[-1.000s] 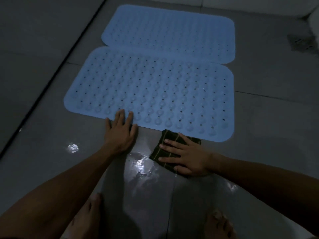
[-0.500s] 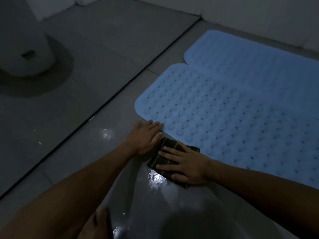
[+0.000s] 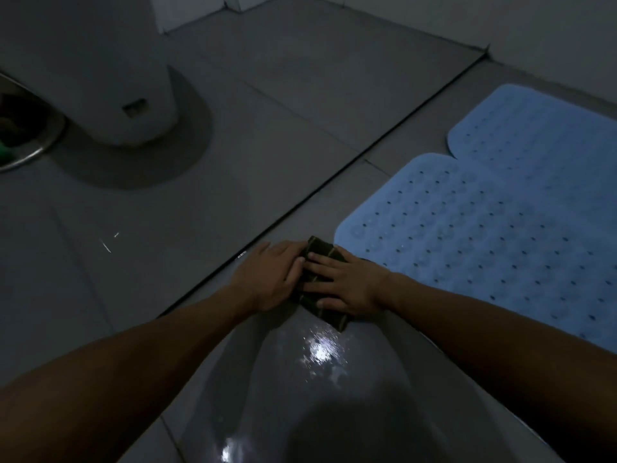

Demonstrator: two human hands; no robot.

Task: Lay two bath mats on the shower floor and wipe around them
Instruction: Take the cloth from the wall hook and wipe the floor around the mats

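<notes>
Under the flat right hand (image 3: 347, 289), folded cloth (image 3: 317, 285), left hand (image 3: 270, 279) alongside

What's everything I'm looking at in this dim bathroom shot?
bath mats: two, light blue with holes, flat on the floor at right, side by side
cloth: one, dark with pale stripes, on the wet floor at the near mat's corner
toilet base: one, white, upper left
metal basin: one, silvery, far left edge
floor tiles: grey, glossy wet patch near the camera
right hand: flat on the cloth
left hand: beside it, fingers touching the cloth's edge
</notes>
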